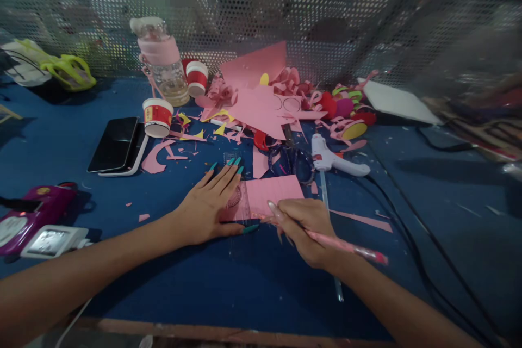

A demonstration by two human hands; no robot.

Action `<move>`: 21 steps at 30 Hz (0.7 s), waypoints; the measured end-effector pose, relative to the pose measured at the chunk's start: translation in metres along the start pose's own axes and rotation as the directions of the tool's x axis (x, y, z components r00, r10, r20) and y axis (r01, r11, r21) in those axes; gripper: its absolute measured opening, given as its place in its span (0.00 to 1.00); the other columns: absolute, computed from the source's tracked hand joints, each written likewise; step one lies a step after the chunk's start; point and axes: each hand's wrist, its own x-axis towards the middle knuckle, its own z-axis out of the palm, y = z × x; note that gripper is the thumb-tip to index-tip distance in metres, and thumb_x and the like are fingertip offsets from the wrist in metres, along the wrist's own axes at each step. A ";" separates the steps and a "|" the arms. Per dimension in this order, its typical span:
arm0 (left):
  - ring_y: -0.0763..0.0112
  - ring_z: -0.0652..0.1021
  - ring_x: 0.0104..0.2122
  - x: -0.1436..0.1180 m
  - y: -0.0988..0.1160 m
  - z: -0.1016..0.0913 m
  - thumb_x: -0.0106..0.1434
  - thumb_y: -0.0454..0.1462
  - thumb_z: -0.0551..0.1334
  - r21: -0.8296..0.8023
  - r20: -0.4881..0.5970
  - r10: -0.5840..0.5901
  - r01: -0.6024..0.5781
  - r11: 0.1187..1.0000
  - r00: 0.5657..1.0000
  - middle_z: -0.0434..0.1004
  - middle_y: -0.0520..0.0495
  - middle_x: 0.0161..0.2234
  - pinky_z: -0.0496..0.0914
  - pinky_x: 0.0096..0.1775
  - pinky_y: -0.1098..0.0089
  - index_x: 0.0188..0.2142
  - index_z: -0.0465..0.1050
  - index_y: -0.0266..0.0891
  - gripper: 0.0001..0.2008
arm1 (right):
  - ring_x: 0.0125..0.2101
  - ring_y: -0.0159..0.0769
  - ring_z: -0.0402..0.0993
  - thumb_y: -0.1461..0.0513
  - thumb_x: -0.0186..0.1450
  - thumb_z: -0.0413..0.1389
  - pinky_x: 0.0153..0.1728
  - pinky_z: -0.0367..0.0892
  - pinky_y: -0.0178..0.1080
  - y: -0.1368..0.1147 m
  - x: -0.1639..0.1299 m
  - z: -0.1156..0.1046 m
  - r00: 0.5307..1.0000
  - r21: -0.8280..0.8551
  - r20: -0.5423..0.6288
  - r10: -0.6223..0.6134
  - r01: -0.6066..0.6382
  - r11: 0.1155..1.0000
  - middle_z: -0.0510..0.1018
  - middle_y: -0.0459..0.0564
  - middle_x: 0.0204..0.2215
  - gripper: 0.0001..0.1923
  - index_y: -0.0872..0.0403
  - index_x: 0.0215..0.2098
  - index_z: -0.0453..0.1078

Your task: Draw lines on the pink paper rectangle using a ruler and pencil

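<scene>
Left hand (207, 204) spread flat on one clear ruler (238, 201), right hand (305, 228) pinching one pink pencil (346, 246), two red paper cups (157, 117).

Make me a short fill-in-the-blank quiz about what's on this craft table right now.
1. The left hand presses flat on a clear ____ over the pink paper.
2. The right hand holds a pink ____.
3. The white glue gun lies on the ____ table.

Missing words: ruler; pencil; blue

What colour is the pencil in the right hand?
Pink. The pencil shows best in the head view, held in the right hand.
</scene>
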 end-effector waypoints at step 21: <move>0.49 0.49 0.68 0.000 -0.002 0.006 0.62 0.67 0.44 0.049 -0.030 0.012 -0.010 0.999 0.999 0.45 0.30 0.69 0.45 0.65 0.48 0.69 0.44 0.28 0.51 | 0.29 0.35 0.73 0.61 0.68 0.55 0.31 0.68 0.38 0.037 0.015 -0.014 0.853 -0.486 -0.494 -0.167 -0.112 0.867 0.76 0.50 0.29 0.07 0.53 0.33 0.72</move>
